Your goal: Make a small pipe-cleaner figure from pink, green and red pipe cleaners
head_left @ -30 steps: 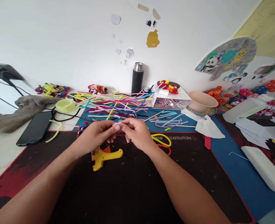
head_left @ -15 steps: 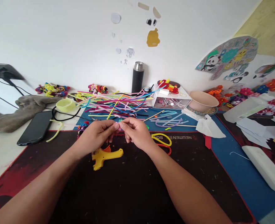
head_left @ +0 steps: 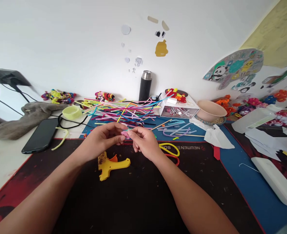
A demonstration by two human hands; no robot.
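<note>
Pink, fuzzy in texture, a small piece (head_left: 125,134) is held raised above the back edge of a black mat (head_left: 138,201). Right grip (head_left: 143,140): thumb and forefinger pinched upon the piece at its right end, remaining fingers curled beneath. Left grip (head_left: 100,139): thumb tip at the lower left edge of the piece, forefinger extended above and behind it; whether these digits bear on it cannot be told. The piece thus lies between both sets of fingertips, its middle exposed to view.

Below the left grip, a yellow tool with an orange trigger (head_left: 115,164) lies on the mat. Just beside the right wrist are a yellow loop (head_left: 171,149) and an orange-red loop (head_left: 174,159), partly covered by the arm. Beyond the hands, a pile of multicoloured fuzzy stems (head_left: 124,112) spreads across the counter (head_left: 2,165). A black flask (head_left: 145,87) stands upright behind the pile, near the wall. To the right are a white box (head_left: 191,104) and a beige bowl (head_left: 211,114); well to the left, a dark phone (head_left: 40,135) lies flat.
</note>
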